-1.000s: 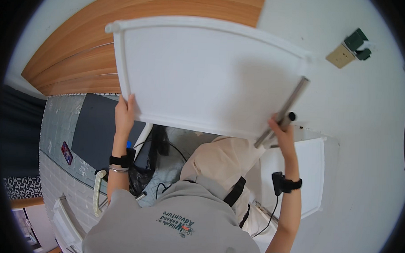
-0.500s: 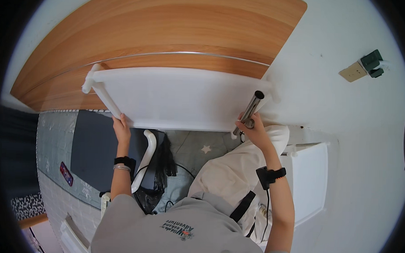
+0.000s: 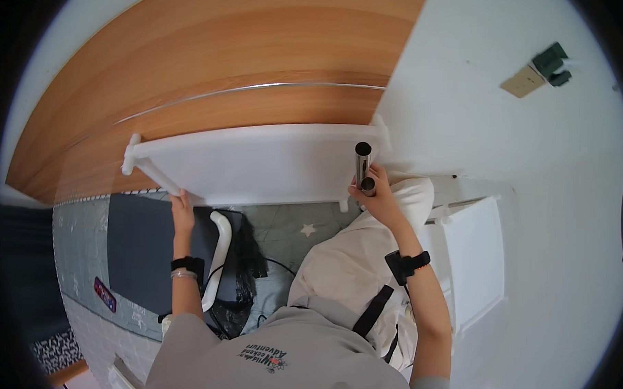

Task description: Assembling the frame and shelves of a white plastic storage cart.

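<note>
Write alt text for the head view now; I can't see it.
The left hand holds a white rectangular panel by its lower left corner, and the right hand, at the panel's right end, holds shiny metal tubing with two open round ends. A curved white tube shows just below the panel.

We see soft, fairly even indoor light, perhaps from overhead, with gentle shading on the smooth white wall (image 3: 557, 230). Pale glints streak the shiny silver metal tubes (image 3: 362, 168). Fisheye distortion bows the broad orange-brown wood-grain panel (image 3: 262, 45), and our view softens toward black corners.
</note>
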`<state>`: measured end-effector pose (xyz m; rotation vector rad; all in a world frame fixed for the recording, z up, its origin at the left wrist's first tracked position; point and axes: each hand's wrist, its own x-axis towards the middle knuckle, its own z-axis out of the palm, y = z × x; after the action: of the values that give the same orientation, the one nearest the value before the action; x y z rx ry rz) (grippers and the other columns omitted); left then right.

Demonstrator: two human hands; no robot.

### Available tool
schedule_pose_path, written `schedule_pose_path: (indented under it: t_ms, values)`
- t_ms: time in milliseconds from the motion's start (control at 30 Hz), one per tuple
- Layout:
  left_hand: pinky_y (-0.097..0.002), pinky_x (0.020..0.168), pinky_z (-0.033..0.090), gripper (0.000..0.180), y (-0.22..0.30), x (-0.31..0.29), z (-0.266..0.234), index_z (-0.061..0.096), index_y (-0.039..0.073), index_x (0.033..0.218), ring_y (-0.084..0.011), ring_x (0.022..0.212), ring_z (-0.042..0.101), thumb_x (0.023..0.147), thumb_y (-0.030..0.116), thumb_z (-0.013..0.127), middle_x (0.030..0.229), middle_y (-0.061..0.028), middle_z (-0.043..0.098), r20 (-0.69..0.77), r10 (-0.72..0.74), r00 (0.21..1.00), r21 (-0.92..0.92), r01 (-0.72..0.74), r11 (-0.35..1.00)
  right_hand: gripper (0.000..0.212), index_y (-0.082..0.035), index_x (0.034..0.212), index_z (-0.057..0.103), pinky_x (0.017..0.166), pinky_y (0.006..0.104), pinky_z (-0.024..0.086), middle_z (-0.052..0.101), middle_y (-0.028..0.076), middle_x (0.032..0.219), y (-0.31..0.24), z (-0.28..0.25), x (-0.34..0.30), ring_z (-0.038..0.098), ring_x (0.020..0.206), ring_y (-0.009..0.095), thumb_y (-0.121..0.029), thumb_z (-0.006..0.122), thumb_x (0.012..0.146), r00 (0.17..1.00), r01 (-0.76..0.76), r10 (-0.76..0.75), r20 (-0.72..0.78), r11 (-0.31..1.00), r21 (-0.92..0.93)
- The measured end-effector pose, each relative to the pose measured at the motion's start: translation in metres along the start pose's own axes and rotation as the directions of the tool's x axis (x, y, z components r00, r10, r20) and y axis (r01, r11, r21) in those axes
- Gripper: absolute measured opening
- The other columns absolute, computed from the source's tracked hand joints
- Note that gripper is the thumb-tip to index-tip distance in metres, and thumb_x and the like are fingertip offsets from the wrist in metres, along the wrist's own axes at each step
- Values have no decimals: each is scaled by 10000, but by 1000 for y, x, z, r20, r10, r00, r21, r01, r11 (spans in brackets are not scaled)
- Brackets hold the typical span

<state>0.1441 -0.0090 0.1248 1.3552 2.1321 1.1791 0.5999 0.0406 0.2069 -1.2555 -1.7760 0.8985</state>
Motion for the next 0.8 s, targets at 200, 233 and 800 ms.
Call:
schedule_pose_path:
  t_ms: [200, 233, 800]
  values:
    - [-441, 802, 395, 422, 53, -21, -15, 411, -39, 1065, -414, 942, 494, 838, 316, 443, 1048, -258, 498, 60, -291, 955, 668, 178, 722, 195, -25, 891, 522, 711, 264, 393, 496, 57, 917, -45, -40, -38, 473, 817, 149, -86, 633, 743, 983, -107, 140, -122, 965, 241]
    - [-441, 802, 395, 422, 73, -23, -16, 411, -39, 1065, -414, 942, 494, 838, 316, 443, 1048, -258, 498, 79, -270, 960, 662, 152, 734, 203, -28, 898, 520, 688, 260, 396, 502, 51, 872, -58, -50, -46, 478, 782, 143, -82, 633, 739, 969, -112, 169, -181, 951, 288]
    - [-377, 795, 388, 315, 372, -185, 157, 439, 3, 1038, -317, 935, 487, 786, 153, 552, 979, -174, 512, 715, 696, -74, -651, -434, 622, 310, -18, 978, 538, 745, 308, 440, 523, 117, 1030, -96, -103, -149, 551, 874, 228, -26, 650, 689, 871, -121, 129, -474, 992, 46]
